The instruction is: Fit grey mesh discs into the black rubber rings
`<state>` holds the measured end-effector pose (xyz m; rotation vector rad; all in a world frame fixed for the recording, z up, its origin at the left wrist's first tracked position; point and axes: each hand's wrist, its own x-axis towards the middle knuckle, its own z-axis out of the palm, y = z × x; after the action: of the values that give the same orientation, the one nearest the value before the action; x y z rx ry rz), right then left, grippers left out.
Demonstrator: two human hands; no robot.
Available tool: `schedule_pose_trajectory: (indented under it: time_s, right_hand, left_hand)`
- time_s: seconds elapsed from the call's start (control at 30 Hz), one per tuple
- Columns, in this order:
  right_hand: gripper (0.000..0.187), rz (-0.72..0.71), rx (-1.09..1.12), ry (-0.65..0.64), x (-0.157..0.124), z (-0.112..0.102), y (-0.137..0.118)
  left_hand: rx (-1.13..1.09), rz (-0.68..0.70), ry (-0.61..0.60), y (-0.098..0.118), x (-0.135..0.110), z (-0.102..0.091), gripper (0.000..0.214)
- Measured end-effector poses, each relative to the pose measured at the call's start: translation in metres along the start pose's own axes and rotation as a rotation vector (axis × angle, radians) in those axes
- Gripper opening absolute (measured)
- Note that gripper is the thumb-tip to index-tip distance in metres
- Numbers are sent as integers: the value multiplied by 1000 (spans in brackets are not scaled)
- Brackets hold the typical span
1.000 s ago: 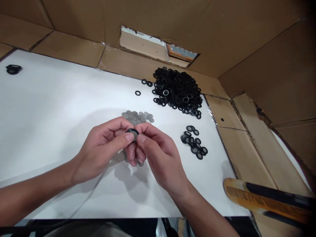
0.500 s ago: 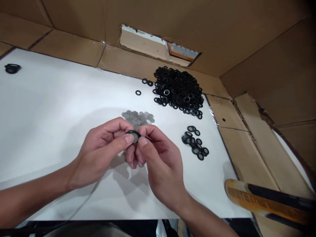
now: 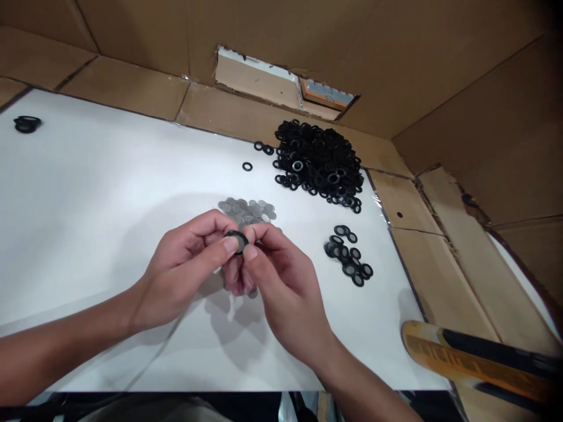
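Observation:
Both my hands meet over the white board, pinching a black rubber ring (image 3: 236, 240) between the fingertips. A grey disc seems to sit inside the ring, partly hidden by my fingers. My left hand (image 3: 185, 272) grips it with thumb and forefinger, and my right hand (image 3: 281, 287) presses from the other side. Just beyond them lies a pile of flat grey discs (image 3: 246, 211), its near part hidden behind my fingers. A few discs show below my right fingers.
A large heap of black rings (image 3: 319, 164) lies at the board's far edge, with a smaller group (image 3: 346, 253) to its near right. A small stack (image 3: 27, 123) sits far left. Cardboard walls (image 3: 396, 58) surround the white board (image 3: 109, 164). A blurred orange-and-black handle (image 3: 470, 357) intrudes lower right.
My fingers have shifted slightly around the ring, which stays pinched in the same place. The view has drifted a little, and nothing on the board has moved.

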<state>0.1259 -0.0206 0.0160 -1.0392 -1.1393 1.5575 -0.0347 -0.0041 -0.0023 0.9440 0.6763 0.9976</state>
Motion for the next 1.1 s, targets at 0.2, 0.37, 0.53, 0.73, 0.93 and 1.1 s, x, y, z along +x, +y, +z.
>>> schedule_pose_trajectory:
  time_s: [0.2, 0.37, 0.53, 0.73, 0.93, 1.1]
  right_hand:
    - [19, 28, 38, 4, 7, -6, -8]
    - [15, -43, -37, 32, 7, -8, -6]
    - [17, -16, 37, -2, 6, -7, 1]
    - [23, -14, 118, -24, 5, -2, 2]
    - [20, -90, 15, 35, 3, 2, 3]
    - [16, -6, 8, 53, 6, 0, 2]
  left_hand:
    - [111, -47, 13, 3, 0, 1, 12]
    - [199, -36, 141, 5, 4, 1, 7]
    - [139, -22, 60, 3, 4, 1, 14]
    - [43, -4, 70, 0, 2, 3, 19]
    - [111, 48, 182, -1, 0, 4, 17]
    - [123, 36, 162, -3, 1, 2, 9]
